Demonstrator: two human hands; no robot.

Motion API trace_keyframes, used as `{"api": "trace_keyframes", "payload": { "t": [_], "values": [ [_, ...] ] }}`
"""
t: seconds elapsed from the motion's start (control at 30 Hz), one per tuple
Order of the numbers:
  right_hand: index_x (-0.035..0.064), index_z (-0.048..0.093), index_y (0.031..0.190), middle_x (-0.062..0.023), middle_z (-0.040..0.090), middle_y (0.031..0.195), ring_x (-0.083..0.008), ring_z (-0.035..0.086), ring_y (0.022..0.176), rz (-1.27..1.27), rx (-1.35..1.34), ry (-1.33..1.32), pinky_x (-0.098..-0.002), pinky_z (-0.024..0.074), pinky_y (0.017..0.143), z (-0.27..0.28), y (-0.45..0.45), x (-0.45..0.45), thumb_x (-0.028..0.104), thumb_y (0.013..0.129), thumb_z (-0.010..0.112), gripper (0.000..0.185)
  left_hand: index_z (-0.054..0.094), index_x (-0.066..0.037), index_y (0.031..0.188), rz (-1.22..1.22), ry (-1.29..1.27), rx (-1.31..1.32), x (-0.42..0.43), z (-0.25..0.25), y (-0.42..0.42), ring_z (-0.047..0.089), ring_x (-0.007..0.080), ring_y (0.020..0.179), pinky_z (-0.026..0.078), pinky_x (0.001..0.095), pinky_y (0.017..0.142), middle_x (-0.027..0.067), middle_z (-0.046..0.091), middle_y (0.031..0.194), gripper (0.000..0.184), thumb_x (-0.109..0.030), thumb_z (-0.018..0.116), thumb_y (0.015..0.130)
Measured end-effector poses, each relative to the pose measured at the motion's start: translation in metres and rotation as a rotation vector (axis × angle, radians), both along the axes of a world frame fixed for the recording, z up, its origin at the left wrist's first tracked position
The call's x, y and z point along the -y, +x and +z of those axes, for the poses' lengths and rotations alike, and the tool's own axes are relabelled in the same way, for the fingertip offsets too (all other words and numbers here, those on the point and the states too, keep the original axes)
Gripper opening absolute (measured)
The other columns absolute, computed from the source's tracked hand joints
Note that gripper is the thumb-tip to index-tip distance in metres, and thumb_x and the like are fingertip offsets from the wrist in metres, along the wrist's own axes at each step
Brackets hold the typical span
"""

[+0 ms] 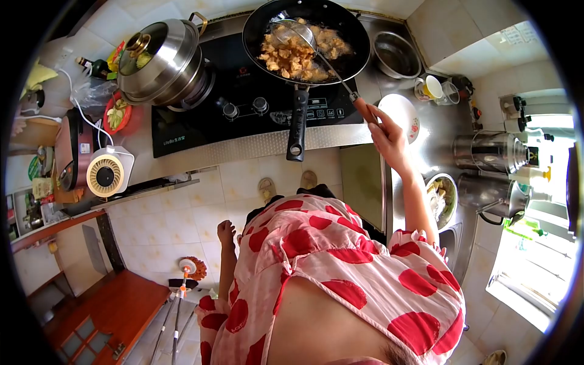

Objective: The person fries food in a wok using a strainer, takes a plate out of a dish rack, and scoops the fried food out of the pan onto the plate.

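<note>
My right hand point(389, 137) is closed round the wooden handle of a wire skimmer point(294, 34). The skimmer's basket is inside a black wok point(252, 45), among browned fried pieces point(292, 59) in bubbling oil. The wok sits on a black glass cooktop point(213, 121), its black handle pointing toward me. A white plate point(398, 112) lies just beyond my right hand. My left hand point(225, 231) hangs low beside my body over the floor, fingers curled, with nothing visible in it.
A large lidded steel pot point(161, 67) stands at the left of the cooktop, near a red basket point(117, 115) and a small fan point(107, 173). To the right are a metal bowl point(396, 55), cups point(432, 88), steel kettles point(491, 152) and a bowl of scraps point(441, 198).
</note>
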State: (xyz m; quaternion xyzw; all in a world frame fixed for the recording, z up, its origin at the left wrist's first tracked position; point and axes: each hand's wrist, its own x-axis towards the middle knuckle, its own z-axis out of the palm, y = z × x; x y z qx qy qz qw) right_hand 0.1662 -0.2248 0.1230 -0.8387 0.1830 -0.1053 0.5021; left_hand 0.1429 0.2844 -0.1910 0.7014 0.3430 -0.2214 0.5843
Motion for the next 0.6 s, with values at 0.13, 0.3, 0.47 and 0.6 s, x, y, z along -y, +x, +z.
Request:
{"api": "trace_keyframes", "payload": {
  "t": [0.13, 0.3, 0.47, 0.6],
  "values": [
    [0.0079, 0.048, 0.123, 0.0032, 0.042, 0.059, -0.0039, 0.039, 0.052, 0.000, 0.035, -0.072, -0.0193, 0.0326, 0.048, 0.012, 0.003, 0.001, 0.011, 0.085, 0.052, 0.038, 0.052, -0.004, 0.097, 0.006, 0.020, -0.009, -0.001, 0.000, 0.001, 0.055, 0.0130, 0.067, 0.045, 0.0244, 0.052, 0.0057, 0.057, 0.085, 0.022, -0.018, 0.057, 0.081],
    [0.0069, 0.047, 0.123, 0.0048, 0.040, 0.056, -0.0030, 0.035, 0.047, 0.063, -0.118, 0.273, -0.0188, 0.0275, 0.042, 0.013, 0.015, -0.009, 0.014, 0.088, 0.049, 0.036, 0.052, -0.004, 0.097, -0.011, 0.002, -0.020, -0.004, -0.003, 0.000, 0.056, 0.0134, 0.068, 0.045, 0.0243, 0.052, 0.0056, 0.057, 0.085, 0.023, -0.019, 0.058, 0.080],
    [0.0064, 0.048, 0.122, 0.0046, 0.041, 0.057, -0.0032, 0.035, 0.047, -0.029, -0.096, 0.188, -0.0188, 0.0282, 0.043, -0.008, 0.024, 0.005, 0.014, 0.088, 0.050, 0.036, 0.052, -0.005, 0.097, -0.002, 0.013, -0.003, 0.001, -0.001, 0.003, 0.056, 0.0138, 0.070, 0.046, 0.0255, 0.054, 0.0053, 0.057, 0.086, 0.023, -0.019, 0.058, 0.081],
    [0.0060, 0.046, 0.122, -0.0057, 0.051, 0.063, -0.0113, 0.047, 0.056, -0.128, 0.033, -0.274, -0.0256, 0.0419, 0.056, -0.014, 0.024, 0.032, 0.012, 0.085, 0.051, 0.038, 0.052, -0.006, 0.099, -0.074, 0.000, 0.095, 0.013, 0.006, 0.020, 0.056, 0.0138, 0.072, 0.046, 0.0268, 0.059, 0.0043, 0.056, 0.086, 0.023, -0.021, 0.057, 0.082]
  ]
}}
